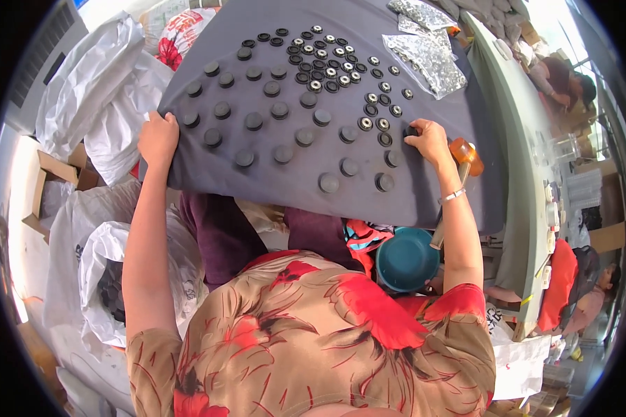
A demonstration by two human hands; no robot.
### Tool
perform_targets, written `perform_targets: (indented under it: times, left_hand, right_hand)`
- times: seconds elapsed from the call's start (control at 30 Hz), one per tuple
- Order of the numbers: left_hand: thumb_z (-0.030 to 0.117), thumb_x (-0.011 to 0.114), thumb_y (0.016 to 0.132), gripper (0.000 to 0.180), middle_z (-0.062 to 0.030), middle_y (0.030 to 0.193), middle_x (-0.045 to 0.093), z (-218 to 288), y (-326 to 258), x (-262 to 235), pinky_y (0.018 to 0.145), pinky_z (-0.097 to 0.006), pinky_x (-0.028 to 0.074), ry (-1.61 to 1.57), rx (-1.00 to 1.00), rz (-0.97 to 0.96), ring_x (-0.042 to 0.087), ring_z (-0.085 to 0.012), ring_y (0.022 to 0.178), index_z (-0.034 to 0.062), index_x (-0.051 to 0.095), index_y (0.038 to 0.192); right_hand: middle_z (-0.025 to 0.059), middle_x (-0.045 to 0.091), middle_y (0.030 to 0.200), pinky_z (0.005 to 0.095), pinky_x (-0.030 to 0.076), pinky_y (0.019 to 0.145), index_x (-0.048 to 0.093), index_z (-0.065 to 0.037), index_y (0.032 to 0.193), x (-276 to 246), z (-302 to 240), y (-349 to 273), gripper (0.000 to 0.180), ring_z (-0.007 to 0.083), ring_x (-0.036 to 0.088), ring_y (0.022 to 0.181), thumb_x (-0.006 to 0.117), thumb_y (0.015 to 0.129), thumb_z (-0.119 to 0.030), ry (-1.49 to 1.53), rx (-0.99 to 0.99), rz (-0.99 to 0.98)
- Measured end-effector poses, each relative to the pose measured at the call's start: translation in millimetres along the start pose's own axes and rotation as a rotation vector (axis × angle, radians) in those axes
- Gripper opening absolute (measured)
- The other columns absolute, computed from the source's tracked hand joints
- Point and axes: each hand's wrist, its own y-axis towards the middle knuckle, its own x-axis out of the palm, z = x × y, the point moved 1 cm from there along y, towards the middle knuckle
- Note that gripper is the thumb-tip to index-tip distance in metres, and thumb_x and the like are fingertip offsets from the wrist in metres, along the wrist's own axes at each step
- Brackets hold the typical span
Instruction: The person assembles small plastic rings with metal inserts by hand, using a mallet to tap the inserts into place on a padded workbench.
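Observation:
My left hand [159,139] is closed on the left edge of the grey table cover [209,170]. At the right side of the table, my right hand [431,141] pinches a small black round cap [410,131] between thumb and fingers. Dark round caps [283,153] stand spread over the near and left part of the cover. Farther back, several black rings [318,64], some with metal centres, lie in a loose cluster. Right beside my right wrist is a mallet [466,153] with an orange head; its handle runs toward me, partly hidden by my forearm.
Clear plastic bags of small silvery parts [428,62] lie at the far right of the table. Below its near edge sits a teal basin [407,260]. White sacks [97,90] and an open bag of black pieces [110,288] stand at left. People [563,80] sit at right.

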Motion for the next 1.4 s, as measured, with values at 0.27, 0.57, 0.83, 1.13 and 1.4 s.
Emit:
perform_targets:
  times: [0.27,0.57,0.83,1.13,1.4]
  left_hand:
    - [0.038,0.047,0.090,0.044,-0.0262,0.100,0.065,1,-3,-1,0.084,-0.053,0.048,-0.005,0.000,-0.017,0.063,-0.0442,0.096,-0.0013,0.059,0.107]
    - [0.037,0.048,0.089,0.044,-0.0262,0.100,0.065,0,-2,-3,0.083,-0.053,0.049,-0.011,-0.013,-0.002,0.063,-0.0439,0.095,-0.0022,0.059,0.106]
    - [0.037,0.048,0.089,0.043,-0.0256,0.099,0.065,-2,-1,2,0.082,-0.053,0.049,-0.008,0.004,0.018,0.063,-0.0438,0.094,-0.0015,0.059,0.106]
    - [0.038,0.048,0.089,0.044,-0.0258,0.100,0.065,3,1,-1,0.083,-0.052,0.048,-0.008,-0.018,-0.007,0.063,-0.0442,0.095,-0.0012,0.059,0.106]
    - [0.038,0.047,0.090,0.044,-0.0253,0.102,0.065,0,1,-2,0.085,-0.053,0.047,-0.024,-0.028,-0.032,0.062,-0.0438,0.098,-0.0014,0.059,0.107]
  right_hand:
    - [0.0160,0.070,0.087,0.0429,0.050,0.079,0.072,-0.002,0.092,-1,-74,-14,0.042,0.0359,0.065,0.089,0.072,0.076,-0.040,-0.366,0.010,-0.188]
    - [0.0118,0.066,0.078,0.0340,0.052,0.072,0.064,0.001,0.102,15,-42,-19,0.035,0.0227,0.064,0.074,0.071,0.074,-0.019,0.267,0.069,0.030]
    - [0.0109,0.065,0.081,0.0336,0.052,0.073,0.064,-0.002,0.104,21,-26,-23,0.032,0.0223,0.063,0.072,0.071,0.076,-0.015,0.295,0.033,0.099]
    - [0.0211,0.067,0.100,0.0409,0.051,0.085,0.067,-0.001,0.107,8,-27,-3,0.036,0.0354,0.065,0.097,0.072,0.074,-0.013,-0.152,-0.094,-0.078]
    - [0.0225,0.068,0.101,0.0398,0.052,0.085,0.067,0.001,0.109,2,-34,-2,0.041,0.0346,0.065,0.098,0.075,0.071,-0.011,-0.059,-0.031,-0.179]
